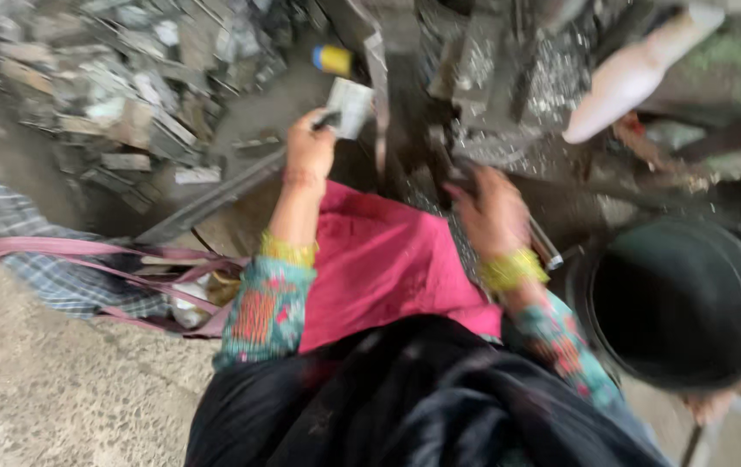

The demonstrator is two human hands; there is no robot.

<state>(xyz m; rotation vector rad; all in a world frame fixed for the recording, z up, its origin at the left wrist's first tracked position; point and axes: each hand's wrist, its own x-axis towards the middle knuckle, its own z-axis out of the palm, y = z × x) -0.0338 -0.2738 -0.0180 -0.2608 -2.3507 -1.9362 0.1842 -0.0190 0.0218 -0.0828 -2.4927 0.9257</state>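
A small yellow and blue can [332, 59] lies among grey scrap; no label, sign or screen is visible.

Pink cloth [379, 259] across the lap, black fabric [414, 398] below it. Sleeves [262, 316] teal with red and orange floral print; cuffs [511, 270] yellow. Bucket [677, 303] dark green-black. Blue-and-white checked cloth [51, 259] on grey floor [33, 389], pink straps [85, 249] over it. Scrap pile [128, 86] grey. Small cylinder [332, 59] yellow and blue. Held plate [351, 105] pale grey.
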